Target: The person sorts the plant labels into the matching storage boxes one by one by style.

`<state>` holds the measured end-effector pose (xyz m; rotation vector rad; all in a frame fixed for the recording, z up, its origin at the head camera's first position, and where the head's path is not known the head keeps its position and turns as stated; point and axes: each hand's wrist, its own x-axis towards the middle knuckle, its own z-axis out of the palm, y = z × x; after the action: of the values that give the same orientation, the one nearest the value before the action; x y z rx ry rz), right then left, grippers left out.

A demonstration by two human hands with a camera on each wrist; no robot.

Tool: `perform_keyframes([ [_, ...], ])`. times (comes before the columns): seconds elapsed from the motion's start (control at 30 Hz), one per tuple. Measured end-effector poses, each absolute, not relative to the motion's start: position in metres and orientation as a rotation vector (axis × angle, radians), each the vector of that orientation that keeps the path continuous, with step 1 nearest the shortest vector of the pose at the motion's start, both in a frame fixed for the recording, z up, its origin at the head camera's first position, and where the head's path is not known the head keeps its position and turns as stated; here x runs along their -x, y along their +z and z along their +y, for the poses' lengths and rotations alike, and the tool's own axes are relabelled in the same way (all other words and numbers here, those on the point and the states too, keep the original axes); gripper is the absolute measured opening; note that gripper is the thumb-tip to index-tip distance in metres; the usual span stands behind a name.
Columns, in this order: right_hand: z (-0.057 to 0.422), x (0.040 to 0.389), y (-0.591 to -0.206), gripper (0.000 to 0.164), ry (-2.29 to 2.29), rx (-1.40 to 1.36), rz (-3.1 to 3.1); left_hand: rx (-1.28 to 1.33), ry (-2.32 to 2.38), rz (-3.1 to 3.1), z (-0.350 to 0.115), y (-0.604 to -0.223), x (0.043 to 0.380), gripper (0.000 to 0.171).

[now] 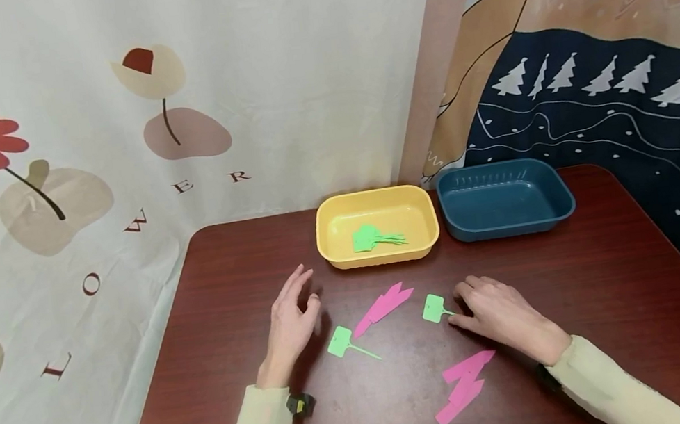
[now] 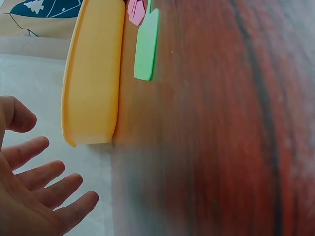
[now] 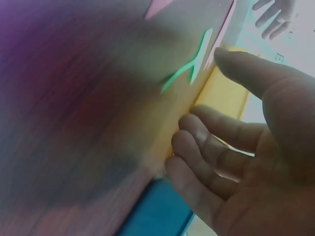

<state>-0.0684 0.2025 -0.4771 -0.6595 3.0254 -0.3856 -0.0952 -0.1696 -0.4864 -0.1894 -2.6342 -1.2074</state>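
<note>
My left hand [image 1: 291, 325] hovers left of a green plant label [image 1: 340, 340], fingers spread and holding nothing; the left wrist view also shows the hand [image 2: 44, 187] bare. On the other side, my right hand [image 1: 494, 310] is just beside the thin stem of a second green plant label [image 1: 433, 307]. In the right wrist view its loosely bent fingers [image 3: 197, 162] appear apart from the green label [image 3: 199, 58]. Overlapping pink pointed strips [image 1: 382, 308] lie between the hands. More pink strips [image 1: 464, 388] lie nearer the front.
A yellow tray [image 1: 381, 258] stands at the back of the dark red-brown table [image 1: 213, 310], with several green labels [image 1: 368, 237] inside. Right of it is a blue tray [image 1: 508, 229]. Patterned curtains [image 1: 301, 90] hang behind the table.
</note>
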Motion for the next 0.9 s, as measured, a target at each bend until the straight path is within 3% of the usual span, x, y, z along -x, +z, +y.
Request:
perform_keyframes([
  [0.33, 0.178, 0.078, -0.489, 0.056, -0.386, 0.691, 3.081, 0.187, -1.202, -2.614, -0.17, -0.484, 0.094, 0.049],
  [0.6, 0.174, 0.084, -0.484, 0.045, -0.499, 0.691, 2.949, 0.2, -1.188, -2.603, -0.172, -0.484, 0.094, 0.049],
  [0.9, 0.175, 0.088, -0.487, 0.046, -0.727, 0.68, 2.834, 0.19, -1.193, -2.615, -0.173, -0.485, 0.094, 0.049],
])
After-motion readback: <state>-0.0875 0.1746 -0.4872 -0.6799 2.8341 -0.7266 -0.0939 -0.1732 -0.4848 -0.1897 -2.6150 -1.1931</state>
